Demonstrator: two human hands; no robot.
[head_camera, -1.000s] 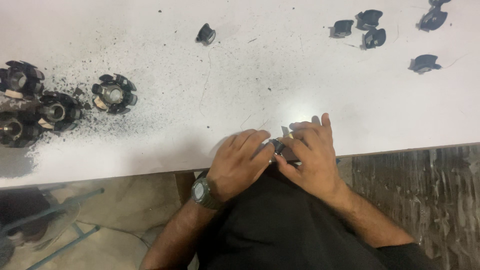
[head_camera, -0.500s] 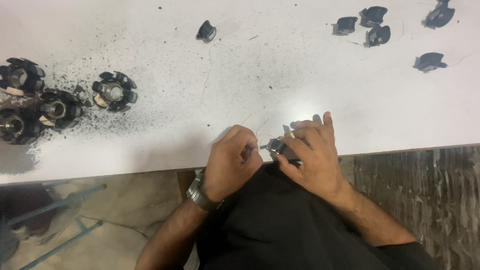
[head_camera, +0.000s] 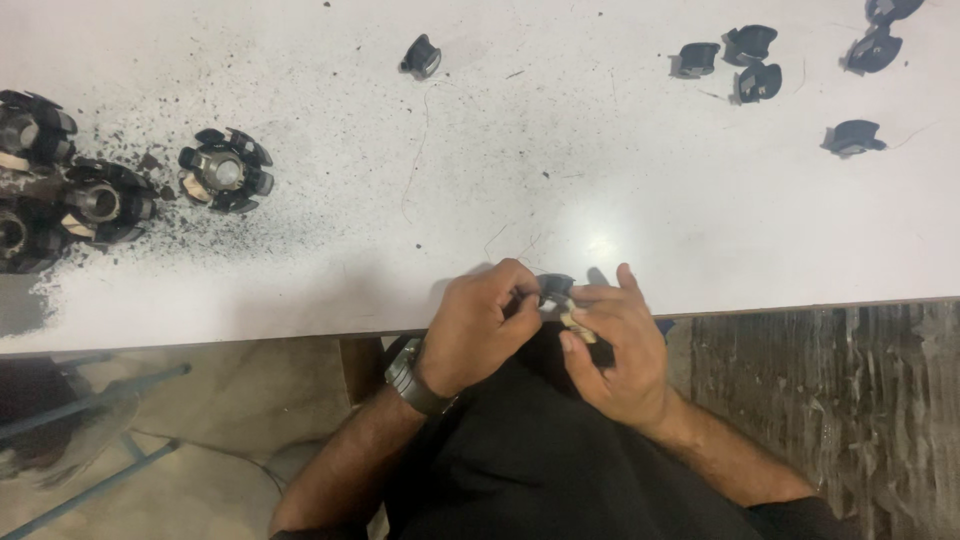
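Observation:
Both hands meet at the near edge of a white table (head_camera: 560, 150). My left hand (head_camera: 480, 330), with a dark watch on its wrist, pinches a small black part (head_camera: 556, 289) from the left. My right hand (head_camera: 620, 345) grips the same part from the right, with a pale sliver showing under its fingers. Most of the part is hidden by the fingers.
Several black slotted round cores (head_camera: 225, 170) sit in dark dust at the table's left end. A small black piece (head_camera: 421, 56) lies at the back middle and several more (head_camera: 745, 62) at the back right. A metal frame (head_camera: 90, 440) stands on the floor at left.
My left hand has drawn slightly back and curled tighter on the part. Both hands stay at the table edge; the view has shifted a little.

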